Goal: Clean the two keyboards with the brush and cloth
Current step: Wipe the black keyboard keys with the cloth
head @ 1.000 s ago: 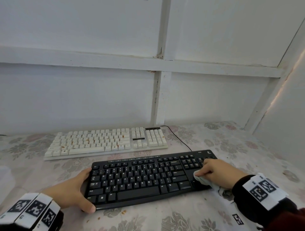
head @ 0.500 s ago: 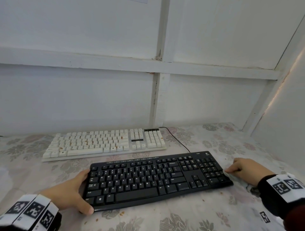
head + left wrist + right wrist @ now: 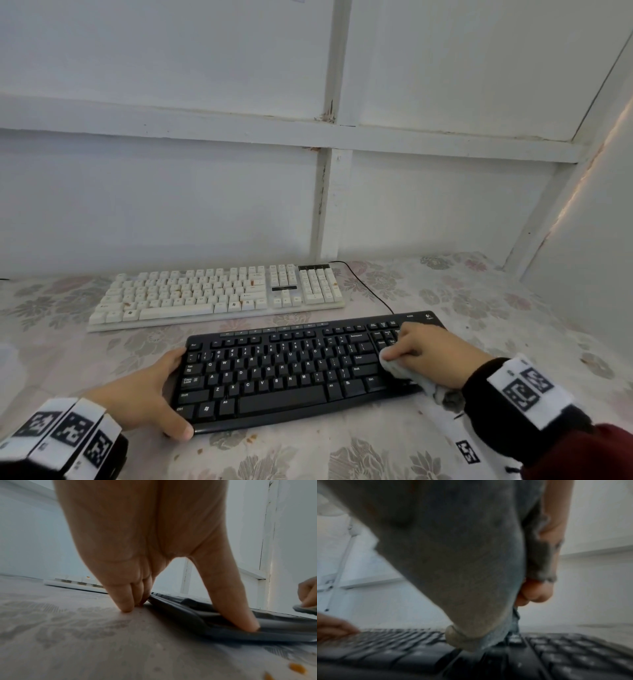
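Observation:
A black keyboard point(image 3: 274, 370) lies near me on the flowered tablecloth, with a white keyboard point(image 3: 205, 294) speckled with orange stains behind it. My left hand point(image 3: 144, 390) grips the black keyboard's left end, thumb point(image 3: 240, 615) on the front edge and fingertips down at the left edge. My right hand point(image 3: 428, 353) holds a bunched grey-white cloth point(image 3: 400, 371) pressed on the keys at the right end. In the right wrist view the cloth point(image 3: 453, 561) hangs from the fist down onto the black keyboard point(image 3: 573, 655). No brush is in view.
A black cable point(image 3: 373, 291) runs from the white keyboard's back right corner toward the black one. White panelled walls close the back and the right side. Orange crumbs point(image 3: 297, 668) lie on the tablecloth point(image 3: 513, 308) near the front edge.
My right hand slid off the keyboard's right end with the cloth, then came back left onto the keys at that end. The left hand has kept its hold.

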The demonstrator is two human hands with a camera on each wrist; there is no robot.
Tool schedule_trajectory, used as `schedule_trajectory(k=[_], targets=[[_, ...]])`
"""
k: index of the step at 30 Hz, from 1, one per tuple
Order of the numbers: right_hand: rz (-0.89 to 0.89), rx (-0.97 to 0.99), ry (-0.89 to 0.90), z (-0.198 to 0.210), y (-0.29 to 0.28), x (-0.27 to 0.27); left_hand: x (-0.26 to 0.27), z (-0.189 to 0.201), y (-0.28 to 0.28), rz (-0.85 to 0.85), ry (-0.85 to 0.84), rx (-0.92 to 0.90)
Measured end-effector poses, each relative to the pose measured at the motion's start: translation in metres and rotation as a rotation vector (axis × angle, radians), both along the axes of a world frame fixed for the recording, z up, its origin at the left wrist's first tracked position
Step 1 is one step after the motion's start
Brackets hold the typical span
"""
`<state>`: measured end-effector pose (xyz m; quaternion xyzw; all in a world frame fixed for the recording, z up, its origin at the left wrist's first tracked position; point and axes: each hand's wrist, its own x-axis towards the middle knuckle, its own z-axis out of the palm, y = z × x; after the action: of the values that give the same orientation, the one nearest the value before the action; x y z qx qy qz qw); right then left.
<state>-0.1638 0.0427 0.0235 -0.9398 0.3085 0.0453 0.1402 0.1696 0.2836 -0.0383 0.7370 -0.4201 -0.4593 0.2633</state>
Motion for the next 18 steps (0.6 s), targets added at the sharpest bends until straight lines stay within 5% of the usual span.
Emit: schedule_trajectory(k=[18], targets=[[-0.283, -0.045, 0.101, -0.008, -0.059, -0.077, 0.004, -0.005, 0.000, 0.015, -0.009, -0.002]])
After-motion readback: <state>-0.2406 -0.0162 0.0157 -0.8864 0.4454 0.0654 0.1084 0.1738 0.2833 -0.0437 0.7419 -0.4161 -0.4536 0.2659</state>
